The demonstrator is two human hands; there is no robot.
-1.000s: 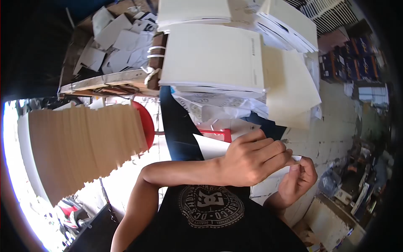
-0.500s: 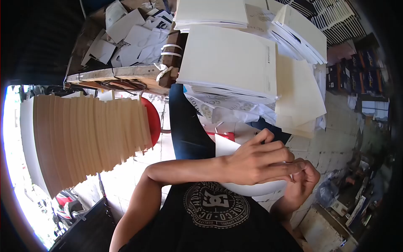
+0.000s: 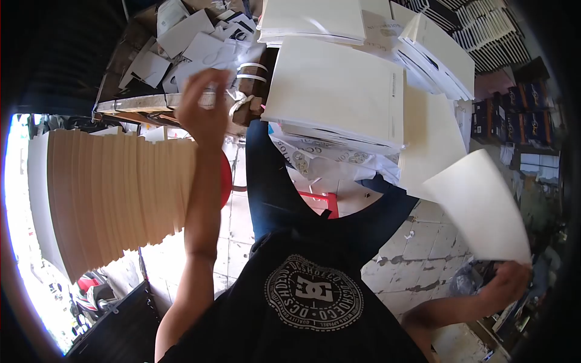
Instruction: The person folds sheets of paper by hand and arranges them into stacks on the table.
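Observation:
My right hand, out at the far right, is closed on one end of a cream sheet of paper. The sheet curves up and away from the fingers. My left hand, smeared by motion, is raised at the near edge of a wooden bin of paper scraps. Its fingers look apart, with nothing visible between them. A faint pale blur just beyond the fingertips is too smeared to name. Between the hands lies a stack of cream sheets with small print along its right edge.
A tall fanned stack of tan-edged paper stands at left on a red stool. More cream stacks lie at the back. Dark blue boxes are at right. My legs straddle the tiled floor.
My hands were together over a white sheet above my lap. They have parted: the left went up and left to the bin, the right went outward with the sheet.

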